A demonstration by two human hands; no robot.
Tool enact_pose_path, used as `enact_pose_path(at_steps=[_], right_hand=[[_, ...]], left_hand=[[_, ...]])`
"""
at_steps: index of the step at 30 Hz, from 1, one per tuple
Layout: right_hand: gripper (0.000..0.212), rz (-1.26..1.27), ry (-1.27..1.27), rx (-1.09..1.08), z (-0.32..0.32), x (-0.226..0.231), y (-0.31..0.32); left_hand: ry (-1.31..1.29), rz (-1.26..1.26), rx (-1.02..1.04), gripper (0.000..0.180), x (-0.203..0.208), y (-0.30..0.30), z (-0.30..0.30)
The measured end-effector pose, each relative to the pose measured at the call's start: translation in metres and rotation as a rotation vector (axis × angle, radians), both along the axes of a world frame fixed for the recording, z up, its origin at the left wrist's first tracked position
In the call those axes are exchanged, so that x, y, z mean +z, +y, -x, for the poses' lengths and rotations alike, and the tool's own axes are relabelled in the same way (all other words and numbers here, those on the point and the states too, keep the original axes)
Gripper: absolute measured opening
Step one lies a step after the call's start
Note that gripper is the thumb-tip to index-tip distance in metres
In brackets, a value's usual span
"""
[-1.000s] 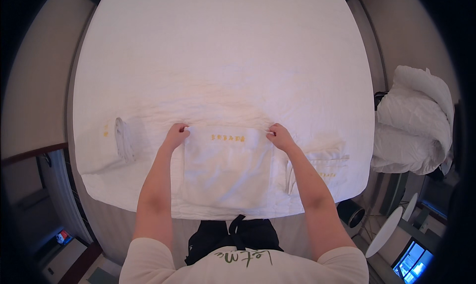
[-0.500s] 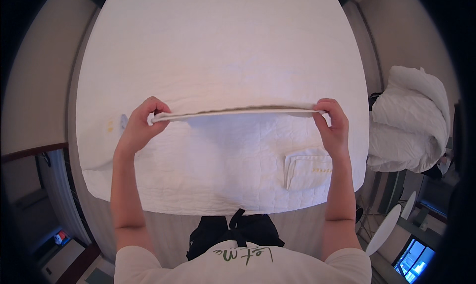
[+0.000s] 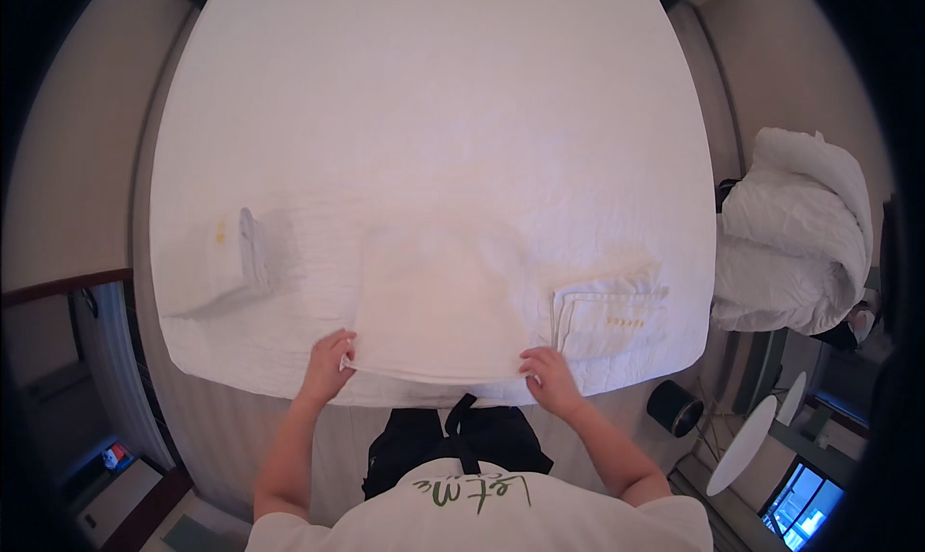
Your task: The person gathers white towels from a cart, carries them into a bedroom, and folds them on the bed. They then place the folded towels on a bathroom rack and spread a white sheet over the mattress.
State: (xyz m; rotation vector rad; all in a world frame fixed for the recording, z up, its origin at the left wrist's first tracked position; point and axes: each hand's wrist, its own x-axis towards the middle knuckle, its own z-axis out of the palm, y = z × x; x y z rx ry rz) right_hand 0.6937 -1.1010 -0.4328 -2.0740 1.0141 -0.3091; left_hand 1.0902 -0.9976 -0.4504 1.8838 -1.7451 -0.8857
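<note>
A white towel (image 3: 438,302) lies spread on the bed in front of me, its near edge close to the bed's front edge. At its near left corner, my left hand (image 3: 330,364) pinches the cloth between thumb and fingers. My right hand (image 3: 552,381) has its fingers closed on the near right corner. To the left stands a thick folded white cloth stack (image 3: 231,253) with a small yellow mark. Just beyond my right hand lies a flatter pile of folded white towels (image 3: 612,311), also with yellow marks.
The white quilted bed (image 3: 434,99) fills the middle. A bundled white duvet (image 3: 795,234) is heaped off its right side. Near the bed's lower right corner is a dark round bin (image 3: 673,407), with a white oval tabletop (image 3: 743,446) beside it.
Both hands have come down toward me and closer together. The towel, held up as a narrow strip before, now lies flat on the bed. The left stack shows fully.
</note>
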Motion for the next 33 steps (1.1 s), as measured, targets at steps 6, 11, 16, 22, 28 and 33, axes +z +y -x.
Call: enact_pose_path(at_steps=[6,11,16,22,28,33], right_hand=[[0.018,-0.495,0.104,-0.347,0.007,-0.06,0.0],[0.018,-0.32,0.068,-0.562,-0.014,-0.111,-0.072],[0.014,-0.163,0.164,-0.603,-0.029,-0.137,-0.106],[0.008,0.127,0.205,-0.574,-0.031,-0.15,-0.108],[0.007,0.162,0.32,-0.658,0.063,-0.118,-0.088],[0.012,0.206,0.517,-0.369,0.101,-0.105,-0.082]], left_hand=[[0.235,-0.323,0.371,0.029,-0.049,0.007,0.002],[0.194,-0.295,0.431,0.029,-0.093,-0.097,-0.007],[-0.012,-0.273,0.388,0.026,-0.121,-0.15,-0.007],[-0.209,-0.208,0.483,0.027,-0.119,-0.158,0.015],[-0.128,0.076,0.482,0.016,-0.09,-0.146,0.046],[0.272,0.097,0.226,0.007,-0.096,-0.15,0.156]])
